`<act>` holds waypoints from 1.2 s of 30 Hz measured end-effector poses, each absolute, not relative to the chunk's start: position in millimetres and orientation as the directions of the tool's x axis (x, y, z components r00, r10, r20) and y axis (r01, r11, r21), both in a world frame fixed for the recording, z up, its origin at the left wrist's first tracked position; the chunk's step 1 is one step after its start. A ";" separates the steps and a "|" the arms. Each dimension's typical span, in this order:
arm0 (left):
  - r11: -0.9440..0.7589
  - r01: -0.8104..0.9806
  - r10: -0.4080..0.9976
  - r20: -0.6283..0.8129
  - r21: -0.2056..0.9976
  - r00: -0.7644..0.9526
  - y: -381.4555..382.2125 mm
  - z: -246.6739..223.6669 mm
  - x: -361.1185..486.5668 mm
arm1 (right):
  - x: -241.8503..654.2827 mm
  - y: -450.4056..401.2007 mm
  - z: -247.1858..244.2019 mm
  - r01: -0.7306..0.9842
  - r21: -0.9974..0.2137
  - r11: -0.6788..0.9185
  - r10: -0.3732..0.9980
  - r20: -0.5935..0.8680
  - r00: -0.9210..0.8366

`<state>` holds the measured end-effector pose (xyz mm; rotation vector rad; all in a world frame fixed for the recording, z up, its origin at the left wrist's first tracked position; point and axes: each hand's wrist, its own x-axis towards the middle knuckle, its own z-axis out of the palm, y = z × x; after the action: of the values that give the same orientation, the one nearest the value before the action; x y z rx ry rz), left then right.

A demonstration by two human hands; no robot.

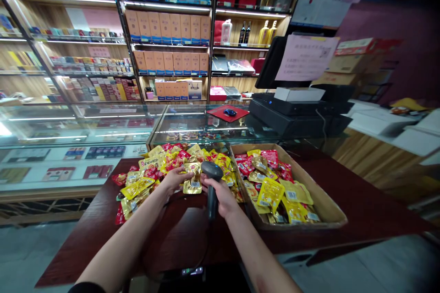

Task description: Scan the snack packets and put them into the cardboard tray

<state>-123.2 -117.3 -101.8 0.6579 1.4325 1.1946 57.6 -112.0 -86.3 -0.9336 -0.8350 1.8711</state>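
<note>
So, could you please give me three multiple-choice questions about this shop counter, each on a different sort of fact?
1. Where is the cardboard tray?
A. On the glass counter
B. On the dark red table, right of the loose pile of packets
C. On the floor

2. What colour is the mat under the computer mouse?
A. Blue
B. White
C. Red

3. What state is the handheld barcode scanner in?
A. Gripped in the right hand
B. Lying on the table
C. Standing in a cradle

Answers:
1. B, because the tray sits on the table beside the pile.
2. C, because the mat shows red around the mouse.
3. A, because the right hand closes around the handle.
</note>
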 end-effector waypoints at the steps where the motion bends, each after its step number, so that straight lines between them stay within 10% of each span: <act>1: 0.336 -0.207 0.896 -0.380 0.919 -0.229 -115.6 -100.9 -123.3 | 57.3 -110.5 -86.0 -0.390 -0.827 -0.406 0.897 -0.277 -0.346; 36: 0.326 -0.123 0.902 -0.348 0.937 -0.255 -58.5 -59.4 -127.8 | 50.8 -137.4 -59.0 -0.105 -0.948 -0.299 0.882 -0.233 -0.410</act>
<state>-127.8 -58.5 -59.4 0.7479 1.4918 1.1705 50.8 -137.4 -59.0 -1.0601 -1.2225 1.7920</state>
